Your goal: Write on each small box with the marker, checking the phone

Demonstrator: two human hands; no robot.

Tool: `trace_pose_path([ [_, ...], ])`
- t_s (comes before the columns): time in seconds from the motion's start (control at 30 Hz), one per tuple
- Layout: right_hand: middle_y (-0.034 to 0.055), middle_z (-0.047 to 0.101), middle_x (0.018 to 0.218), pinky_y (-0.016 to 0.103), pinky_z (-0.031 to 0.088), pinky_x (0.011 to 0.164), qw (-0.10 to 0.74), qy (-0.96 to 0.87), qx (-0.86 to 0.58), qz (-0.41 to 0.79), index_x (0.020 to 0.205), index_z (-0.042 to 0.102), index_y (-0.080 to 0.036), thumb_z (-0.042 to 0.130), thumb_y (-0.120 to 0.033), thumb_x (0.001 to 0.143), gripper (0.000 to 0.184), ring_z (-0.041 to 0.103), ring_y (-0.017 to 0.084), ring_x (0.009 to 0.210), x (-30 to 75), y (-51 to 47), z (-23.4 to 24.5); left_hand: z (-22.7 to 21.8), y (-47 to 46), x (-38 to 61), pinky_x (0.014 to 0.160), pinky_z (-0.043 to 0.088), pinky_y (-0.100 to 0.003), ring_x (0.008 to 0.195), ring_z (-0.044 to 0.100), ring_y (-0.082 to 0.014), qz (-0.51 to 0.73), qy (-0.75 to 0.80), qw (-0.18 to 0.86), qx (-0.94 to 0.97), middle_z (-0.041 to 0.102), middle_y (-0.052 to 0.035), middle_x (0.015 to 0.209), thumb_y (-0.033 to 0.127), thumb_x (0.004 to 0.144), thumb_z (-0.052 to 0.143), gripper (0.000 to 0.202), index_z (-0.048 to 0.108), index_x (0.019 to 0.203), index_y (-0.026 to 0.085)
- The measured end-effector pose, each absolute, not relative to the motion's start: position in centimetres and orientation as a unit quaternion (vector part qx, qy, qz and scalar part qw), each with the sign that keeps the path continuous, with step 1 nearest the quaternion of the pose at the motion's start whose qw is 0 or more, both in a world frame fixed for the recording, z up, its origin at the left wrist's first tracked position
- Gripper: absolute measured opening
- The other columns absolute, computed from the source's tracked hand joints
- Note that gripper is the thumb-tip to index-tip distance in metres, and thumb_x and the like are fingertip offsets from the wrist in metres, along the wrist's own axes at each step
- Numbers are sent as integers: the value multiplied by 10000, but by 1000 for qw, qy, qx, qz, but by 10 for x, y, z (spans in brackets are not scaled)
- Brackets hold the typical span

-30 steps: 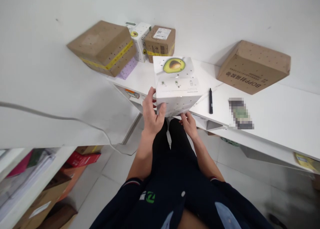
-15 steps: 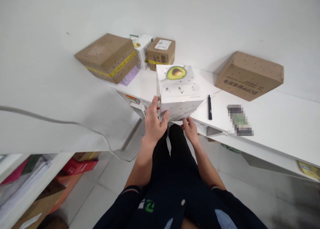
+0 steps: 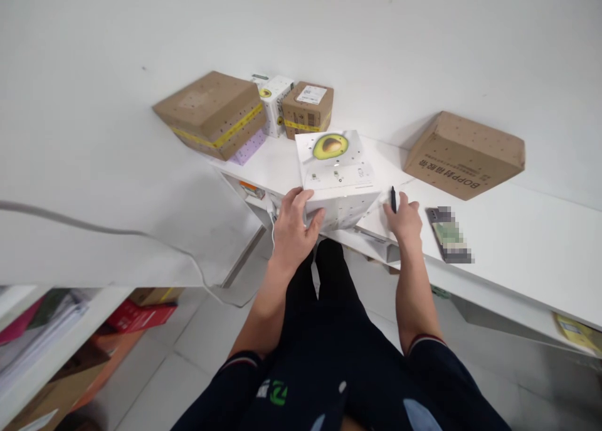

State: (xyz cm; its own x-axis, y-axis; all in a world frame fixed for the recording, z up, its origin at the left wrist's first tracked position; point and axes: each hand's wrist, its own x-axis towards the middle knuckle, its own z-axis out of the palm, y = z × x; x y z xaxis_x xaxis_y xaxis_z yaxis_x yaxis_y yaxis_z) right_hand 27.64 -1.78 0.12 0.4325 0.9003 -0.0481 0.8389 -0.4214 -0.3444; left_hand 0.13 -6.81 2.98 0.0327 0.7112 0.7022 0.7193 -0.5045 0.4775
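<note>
A white cardboard box (image 3: 339, 174) with an avocado picture on top sits at the front edge of the white desk. My left hand (image 3: 297, 221) grips its near left corner, thumb on the front face and fingers along the left side. To the right of the box, my right hand (image 3: 405, 221) is over a black marker (image 3: 394, 199) lying on the desk. Thumb and forefinger are apart on either side of the marker, and the hand covers its near end. Whether the fingers touch it is hard to tell.
Against the wall stand a large brown carton (image 3: 211, 114), a small brown carton (image 3: 308, 108) and a white box (image 3: 277, 101). Another brown carton (image 3: 463, 158) is at the right, behind a phone (image 3: 446, 233). A grey cable (image 3: 141, 231) hangs at the left.
My right hand has left the white box's lower front edge and moved right to the marker. My left hand stays on the box, and the marker still lies in place.
</note>
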Motion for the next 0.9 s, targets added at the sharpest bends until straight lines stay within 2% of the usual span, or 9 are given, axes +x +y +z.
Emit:
trace_pose_path([
  [0.1,249,547,1305,491,486,921,59,-545,-823,149,1553,361,-205,402,-352,959,613,653,351,1084,278,-3,-5,34,-66,4,898,552,-363,1218,569,-245,-485,-500,10,-717,562,-157,1276,372,955,597,415,455,1308,208],
  [0.2,212,623,1186,454,480,925,90,-587,-787,166,1475,493,-182,392,-216,918,567,652,303,1042,281,3,-16,37,-62,7,884,544,-348,1190,576,-234,-483,-504,19,-716,560,-147,1265,381,973,565,380,477,1303,215],
  [0.3,92,667,881,353,510,774,297,-553,-741,240,1205,663,-164,449,-223,845,423,629,218,822,287,3,-18,36,-57,9,883,531,-327,1154,584,-221,-476,-508,27,-717,548,-142,1265,372,994,528,366,520,1326,218],
  [0.37,16,624,724,285,473,595,472,-469,-668,333,1065,654,-196,475,-267,798,329,558,165,625,291,2,-9,35,-55,10,885,524,-319,1124,589,-211,-472,-512,26,-717,544,-134,1254,378,1002,511,379,539,1348,225],
  [0.43,-11,626,706,257,426,502,600,-408,-546,419,1024,615,-236,509,-323,772,287,512,136,529,292,-2,9,35,-54,12,878,522,-317,1102,590,-207,-470,-516,19,-716,544,-131,1243,394,1004,503,393,548,1356,224],
  [0.53,-15,680,836,265,449,500,691,-420,-387,442,1044,588,-304,629,-374,748,306,552,127,555,285,-11,49,35,-53,15,850,527,-320,1078,592,-207,-467,-526,5,-711,538,-132,1250,429,996,509,403,561,1339,224],
  [0.63,-76,595,698,247,437,486,719,-475,-339,377,997,554,-333,726,-369,752,301,510,106,503,263,-17,89,37,-52,19,800,532,-315,1035,600,-204,-462,-539,-3,-705,527,-131,1271,478,975,538,427,570,1321,231],
  [0.77,-127,371,460,212,274,368,741,-524,-291,301,871,522,-293,635,-457,881,198,355,82,340,220,-12,123,42,-52,22,751,535,-302,960,611,-187,-450,-560,-5,-696,540,-122,1237,512,964,543,433,592,1288,229],
  [0.9,-63,558,537,235,385,424,654,-602,-325,323,915,664,-250,589,-480,923,242,511,97,442,187,6,133,48,-51,24,726,538,-282,908,612,-169,-421,-573,-13,-703,553,-109,1198,510,982,504,438,598,1319,246],
])
